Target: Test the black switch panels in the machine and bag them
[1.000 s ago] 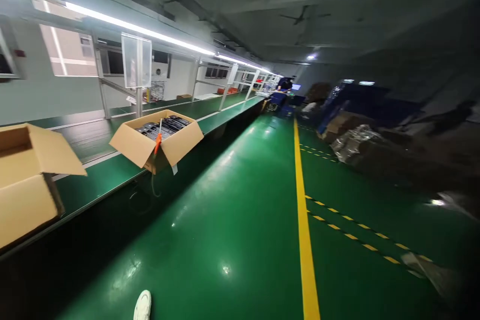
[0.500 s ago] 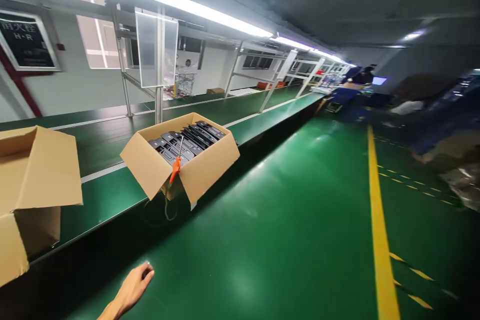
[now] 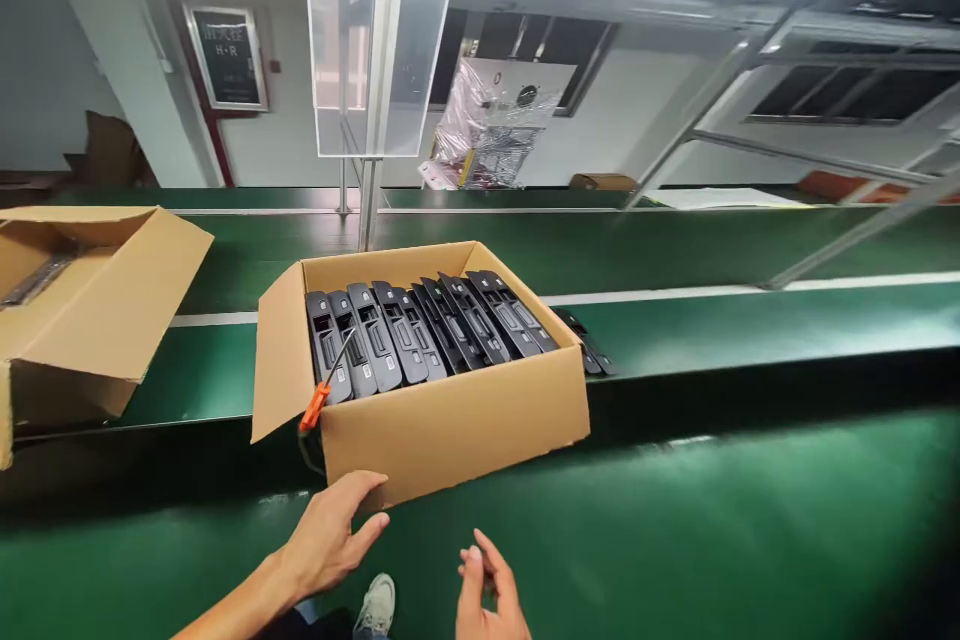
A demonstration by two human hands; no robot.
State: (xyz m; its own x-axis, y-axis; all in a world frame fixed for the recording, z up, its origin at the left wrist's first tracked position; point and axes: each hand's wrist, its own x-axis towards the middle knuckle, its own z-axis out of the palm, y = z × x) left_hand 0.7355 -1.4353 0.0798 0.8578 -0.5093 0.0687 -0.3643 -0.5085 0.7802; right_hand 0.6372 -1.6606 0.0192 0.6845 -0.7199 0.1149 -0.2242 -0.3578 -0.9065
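1. Two hands are pictured at lower centre: left hand, right hand.
2. Two open cardboard boxes are seen, left and centre.
3. At least eight black panels are shown boxed at centre, partly overlapped.
4. One orange-handled tool is captured left of centre.

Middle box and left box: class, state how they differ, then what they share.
The middle box holds a row of black panels; inside the left box, only a shiny strip shows. An orange-handled tool sits at the middle box's corner; none shows at the left box. Both are open brown cardboard.
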